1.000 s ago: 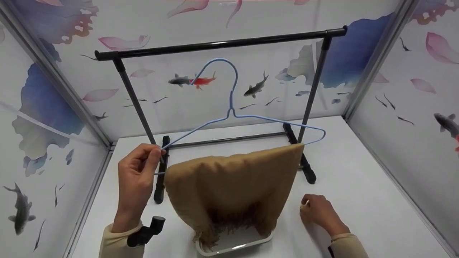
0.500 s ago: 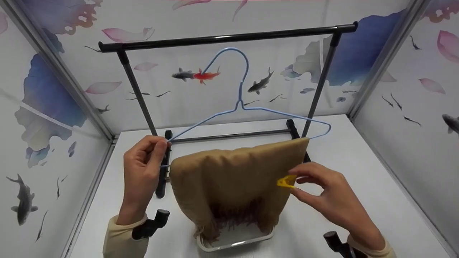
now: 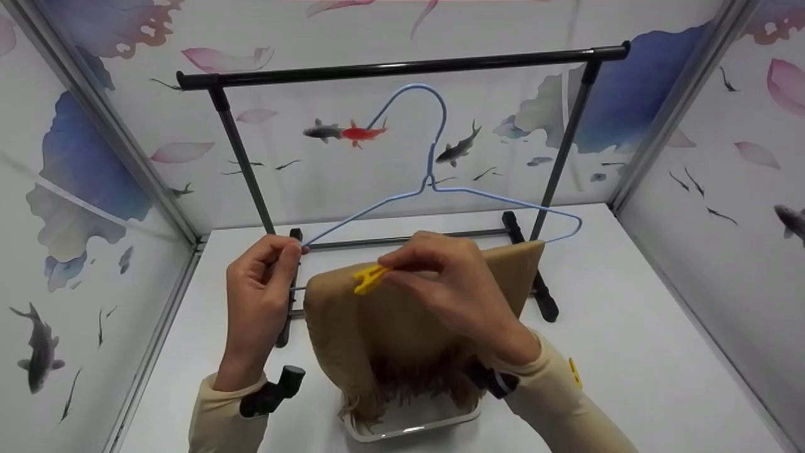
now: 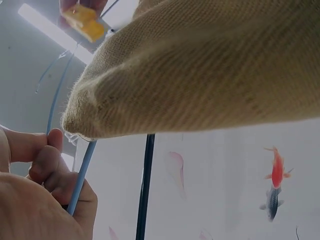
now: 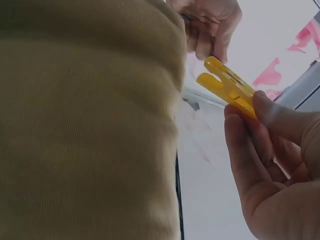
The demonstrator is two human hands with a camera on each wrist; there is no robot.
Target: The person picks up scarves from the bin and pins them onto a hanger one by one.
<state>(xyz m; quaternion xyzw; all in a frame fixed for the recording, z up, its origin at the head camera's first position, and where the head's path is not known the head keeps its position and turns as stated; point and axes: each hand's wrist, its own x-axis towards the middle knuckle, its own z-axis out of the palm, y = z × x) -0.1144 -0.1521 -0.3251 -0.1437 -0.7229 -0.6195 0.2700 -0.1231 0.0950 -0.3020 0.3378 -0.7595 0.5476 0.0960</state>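
1. The left forearm (image 3: 229,418), in a beige sleeve, rises from the bottom edge, nearly vertical.
2. The left wrist (image 3: 242,371) shows just above the cuff and carries the left hand (image 3: 259,283) upright.
3. The left hand's fingers curl inward, with the thumb (image 3: 286,269) pressed against the forefinger in a pinch.
4. The right forearm (image 3: 566,399), also sleeved in beige, slants up and leftward from the lower right.
5. The right hand (image 3: 453,286) reaches across toward the left hand, the two near each other but apart.
6. Its thumb and forefinger pinch together at the tips; the palm shows in the right wrist view.
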